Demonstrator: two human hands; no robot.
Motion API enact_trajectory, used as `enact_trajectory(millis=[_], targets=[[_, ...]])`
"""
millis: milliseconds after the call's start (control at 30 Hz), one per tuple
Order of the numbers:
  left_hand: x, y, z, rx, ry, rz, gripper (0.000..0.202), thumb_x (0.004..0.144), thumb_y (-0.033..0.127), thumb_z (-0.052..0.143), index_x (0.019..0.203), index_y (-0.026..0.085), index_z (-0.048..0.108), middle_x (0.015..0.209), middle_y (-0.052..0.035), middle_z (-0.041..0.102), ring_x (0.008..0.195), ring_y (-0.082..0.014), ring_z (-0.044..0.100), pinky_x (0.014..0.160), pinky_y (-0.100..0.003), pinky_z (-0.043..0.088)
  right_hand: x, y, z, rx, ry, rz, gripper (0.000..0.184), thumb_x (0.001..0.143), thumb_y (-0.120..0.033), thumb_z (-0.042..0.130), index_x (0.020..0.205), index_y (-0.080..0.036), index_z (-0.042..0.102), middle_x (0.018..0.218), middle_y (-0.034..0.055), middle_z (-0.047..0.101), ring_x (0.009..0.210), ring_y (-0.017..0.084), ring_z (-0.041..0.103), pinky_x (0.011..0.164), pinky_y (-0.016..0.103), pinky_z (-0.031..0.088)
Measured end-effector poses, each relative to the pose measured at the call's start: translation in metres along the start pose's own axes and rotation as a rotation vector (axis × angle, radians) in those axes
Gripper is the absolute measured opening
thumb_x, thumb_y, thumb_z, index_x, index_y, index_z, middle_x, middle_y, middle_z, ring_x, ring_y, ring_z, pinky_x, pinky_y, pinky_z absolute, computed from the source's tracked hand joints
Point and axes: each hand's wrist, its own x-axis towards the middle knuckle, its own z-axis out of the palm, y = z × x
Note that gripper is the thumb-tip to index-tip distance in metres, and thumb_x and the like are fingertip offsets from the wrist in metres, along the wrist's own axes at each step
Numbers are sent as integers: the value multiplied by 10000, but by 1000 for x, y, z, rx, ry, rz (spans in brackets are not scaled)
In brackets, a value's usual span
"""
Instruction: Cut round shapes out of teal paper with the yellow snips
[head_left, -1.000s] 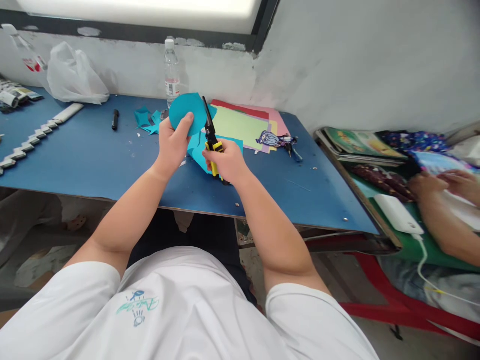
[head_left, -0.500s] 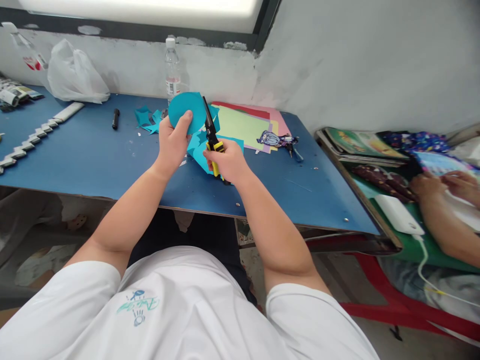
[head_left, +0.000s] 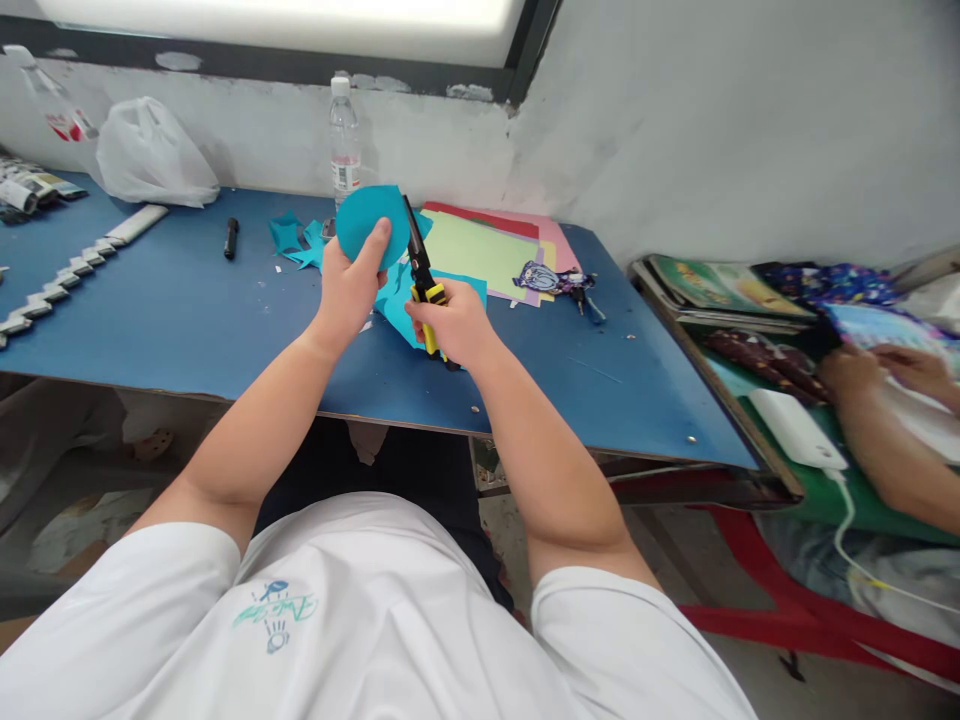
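Observation:
A rounded piece of teal paper (head_left: 365, 212) is pinched in my left hand (head_left: 351, 282), its thumb lying on the paper's face. My right hand (head_left: 455, 318) is wrapped round the yellow and black handles of a pair of scissors (head_left: 420, 262). The dark blades point up and lie along the paper's right edge; whether they touch it I cannot tell. Below and behind my hands, more teal paper (head_left: 465, 288) rests on the blue table (head_left: 540, 372). Teal offcuts (head_left: 288, 236) lie left of my left hand.
A plastic bottle (head_left: 344, 135) stands by the wall behind the paper. Coloured sheets (head_left: 480, 250) and keys with a charm (head_left: 551, 278) lie to the right. A black marker (head_left: 231, 239) and a white plastic bag (head_left: 152, 155) are left. At far right, another person's hands (head_left: 855, 375) hold something.
The teal paper has turned slightly in my left hand, and a scrap by its right edge looks lower or hidden now. My right hand and the scissors have barely shifted.

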Motion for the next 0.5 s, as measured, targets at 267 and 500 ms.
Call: enact_trajectory(millis=[267, 500], targets=[[2, 2, -5, -24, 13, -55, 710, 965, 519, 978, 716, 254, 369, 722, 38, 326, 598, -109, 307, 482, -241, 377, 0, 1, -2, -12, 6, -4, 289, 856, -302, 867, 756, -272, 598, 653, -13, 624, 564, 180, 620, 547, 337, 515], [1, 3, -4, -33, -21, -13, 735, 968, 551, 993, 710, 244, 378, 710, 38, 330, 583, -91, 311, 466, -233, 311, 2, 1, -4, -31, -21, 5, 335, 902, -384, 919, 803, -273, 619, 701, 0, 658, 616, 196, 656, 585, 343, 540]])
